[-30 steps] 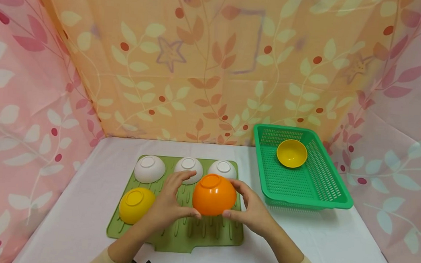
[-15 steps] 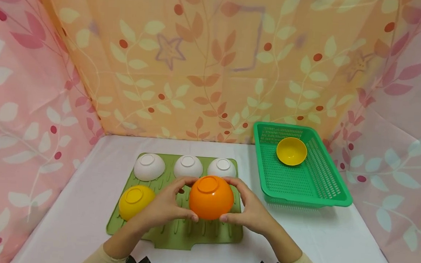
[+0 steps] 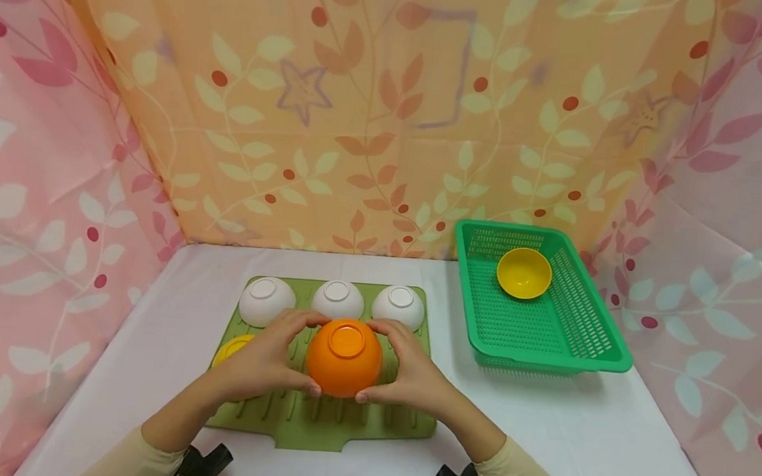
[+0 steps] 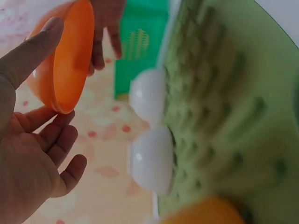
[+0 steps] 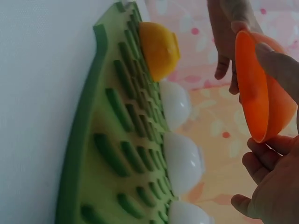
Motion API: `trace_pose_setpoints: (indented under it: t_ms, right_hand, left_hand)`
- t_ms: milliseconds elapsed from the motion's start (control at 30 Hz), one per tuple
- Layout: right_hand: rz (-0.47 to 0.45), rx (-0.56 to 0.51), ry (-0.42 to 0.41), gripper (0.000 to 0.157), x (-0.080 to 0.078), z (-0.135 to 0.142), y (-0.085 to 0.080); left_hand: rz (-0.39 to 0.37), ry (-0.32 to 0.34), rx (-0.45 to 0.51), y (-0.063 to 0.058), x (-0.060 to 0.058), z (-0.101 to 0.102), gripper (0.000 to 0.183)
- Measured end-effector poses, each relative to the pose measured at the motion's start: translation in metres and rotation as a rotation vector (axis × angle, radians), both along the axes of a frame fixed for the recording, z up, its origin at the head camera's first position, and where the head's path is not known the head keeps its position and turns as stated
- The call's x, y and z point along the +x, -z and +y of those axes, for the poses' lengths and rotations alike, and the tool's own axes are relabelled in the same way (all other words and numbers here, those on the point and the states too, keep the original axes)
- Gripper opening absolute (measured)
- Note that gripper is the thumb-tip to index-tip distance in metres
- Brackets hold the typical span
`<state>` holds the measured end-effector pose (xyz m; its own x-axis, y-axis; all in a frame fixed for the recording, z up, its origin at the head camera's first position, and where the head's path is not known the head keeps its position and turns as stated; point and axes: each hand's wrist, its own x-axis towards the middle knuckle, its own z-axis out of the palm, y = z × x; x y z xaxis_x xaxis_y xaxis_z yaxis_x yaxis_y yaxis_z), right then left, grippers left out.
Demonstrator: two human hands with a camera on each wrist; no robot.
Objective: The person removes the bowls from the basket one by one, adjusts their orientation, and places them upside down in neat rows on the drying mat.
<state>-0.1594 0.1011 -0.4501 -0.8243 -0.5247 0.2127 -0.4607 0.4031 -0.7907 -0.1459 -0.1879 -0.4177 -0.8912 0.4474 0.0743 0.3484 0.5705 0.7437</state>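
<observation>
An orange bowl [image 3: 344, 363], turned upside down, is held between both hands above the green drying mat [image 3: 310, 437]. My left hand [image 3: 262, 358] grips its left side, thumb at the near rim and fingers at the far side. On the right side my right hand [image 3: 415, 371] grips it the same way. The wrist views show the bowl's hollow facing the mat, with a gap beneath it. A yellow bowl [image 3: 233, 347] lies upside down on the mat, partly hidden behind my left hand. Three white bowls [image 3: 338, 299] stand upside down along the mat's far edge.
A green plastic basket [image 3: 474, 320] stands on the right of the white-covered table [image 3: 520, 428], with a yellow bowl [image 3: 524, 274] upright inside. Patterned curtains [image 3: 362, 120] enclose the table at the back and both sides.
Both hands have moved left with the orange bowl, now over the middle of the mat. The left hand has closed in on the bowl's side and covers more of the yellow bowl.
</observation>
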Motion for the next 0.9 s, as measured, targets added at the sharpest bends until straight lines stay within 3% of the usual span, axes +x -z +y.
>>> trace_pose_setpoints:
  t_ms: [200,400,667,900]
  right_hand:
    - [0.028,0.114,0.001,0.101,-0.011,-0.025,0.015]
    - [0.024,0.176,-0.019,0.100,-0.021,-0.040,0.029]
    - [0.031,0.247,-0.011,0.104,-0.027,-0.048,0.046]
    - [0.012,0.316,-0.007,0.101,-0.031,-0.050,0.056]
  left_hand:
    - [0.079,0.017,-0.136,0.010,-0.011,-0.018,0.095]
    - [0.141,0.015,-0.205,0.028,-0.024,-0.026,0.092]
    - [0.145,0.000,-0.340,0.048,-0.033,-0.025,0.093]
    - [0.148,0.007,-0.443,0.056,-0.035,-0.016,0.092]
